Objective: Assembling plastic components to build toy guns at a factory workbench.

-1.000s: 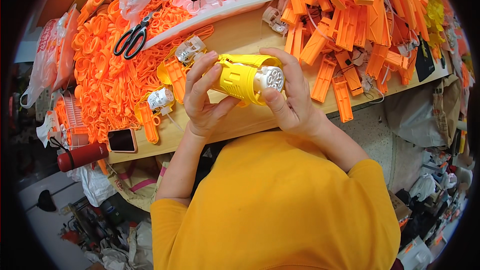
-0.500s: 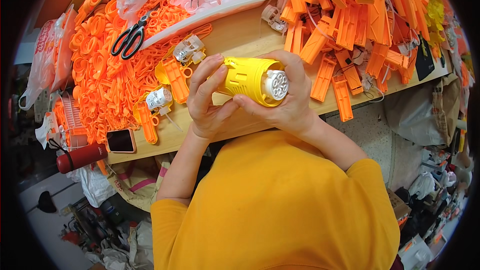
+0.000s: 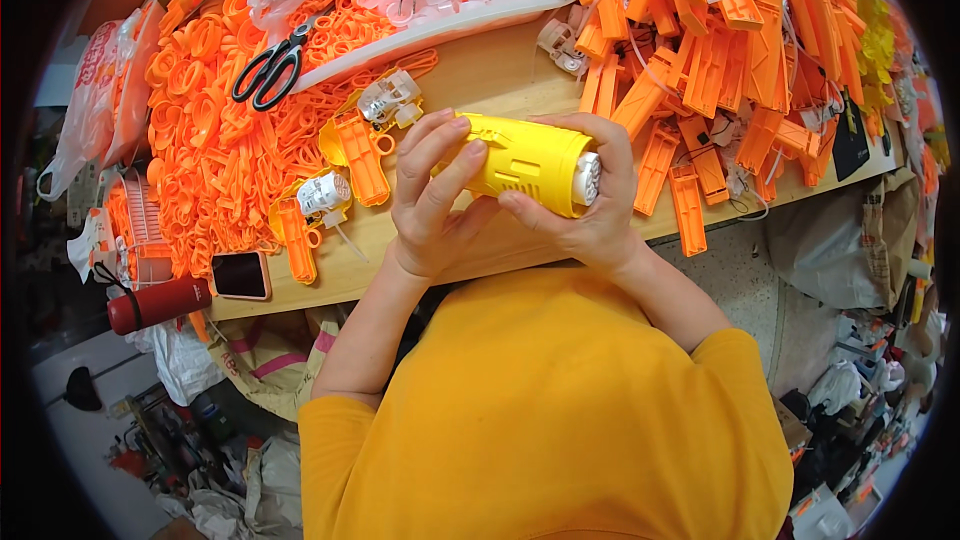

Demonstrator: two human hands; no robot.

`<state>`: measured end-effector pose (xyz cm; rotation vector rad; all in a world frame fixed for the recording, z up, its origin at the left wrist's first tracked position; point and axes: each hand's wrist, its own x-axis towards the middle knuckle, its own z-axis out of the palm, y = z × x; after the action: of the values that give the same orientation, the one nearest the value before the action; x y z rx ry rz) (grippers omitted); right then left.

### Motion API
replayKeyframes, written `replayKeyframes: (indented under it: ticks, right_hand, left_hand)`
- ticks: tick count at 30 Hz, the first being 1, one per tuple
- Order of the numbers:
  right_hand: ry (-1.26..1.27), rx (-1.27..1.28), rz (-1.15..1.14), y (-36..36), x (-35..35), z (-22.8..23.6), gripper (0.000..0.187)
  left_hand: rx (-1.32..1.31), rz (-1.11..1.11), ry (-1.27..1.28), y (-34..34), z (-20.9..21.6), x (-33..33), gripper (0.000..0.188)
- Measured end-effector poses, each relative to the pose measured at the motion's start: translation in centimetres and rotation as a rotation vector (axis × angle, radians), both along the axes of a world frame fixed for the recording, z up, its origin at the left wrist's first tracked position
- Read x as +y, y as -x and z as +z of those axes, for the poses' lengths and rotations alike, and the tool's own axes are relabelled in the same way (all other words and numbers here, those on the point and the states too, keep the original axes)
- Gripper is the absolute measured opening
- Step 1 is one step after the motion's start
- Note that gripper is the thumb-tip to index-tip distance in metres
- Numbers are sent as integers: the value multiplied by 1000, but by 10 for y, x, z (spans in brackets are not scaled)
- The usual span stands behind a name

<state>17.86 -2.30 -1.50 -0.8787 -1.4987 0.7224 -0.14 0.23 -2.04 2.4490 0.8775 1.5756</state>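
- Both hands, left hand [image 3: 432, 202] and right hand [image 3: 590, 208], are gripping one yellow tube [image 3: 525, 160].
- White end piece [image 3: 588, 178] is sitting inside already.
- Many orange parts [image 3: 720, 50] are waiting beyond the right hand.

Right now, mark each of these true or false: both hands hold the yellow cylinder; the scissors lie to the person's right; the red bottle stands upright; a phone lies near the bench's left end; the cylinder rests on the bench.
1. Both hands hold the yellow cylinder. True: left hand and right hand grip it.
2. The scissors lie to the right. False: they lie left, on orange rings.
3. The red bottle stands upright. False: it lies on its side.
4. A phone lies near the bench's left end. True.
5. The cylinder rests on the bench. False: it is held above it.
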Motion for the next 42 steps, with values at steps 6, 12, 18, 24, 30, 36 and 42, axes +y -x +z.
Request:
replayKeyframes:
  ticks: [6,12,18,24,30,36,42]
  right_hand:
    - [-39,160,106,-7,0,-4,69]
    - [8,247,151,-8,-5,-2,69]
    - [114,358,138,-13,-6,-3,67]
    - [125,371,128,-20,-5,-14,69]
    - [41,273,114,-24,-3,-19,70]
    - [40,240,164,-28,-3,-22,71]
    - [50,300,224,-24,2,-15,72]
  left_hand:
    - [-306,-145,295,2,2,-1,75]
    - [-677,-292,727,-1,12,-5,75]
    - [-348,-173,436,9,8,-8,54]
    - [-407,-242,645,3,16,-8,55]
    - [-382,-279,743,6,21,-5,50]
    - [-187,-228,725,12,46,-6,49]
    - [-57,-215,606,16,64,-7,50]
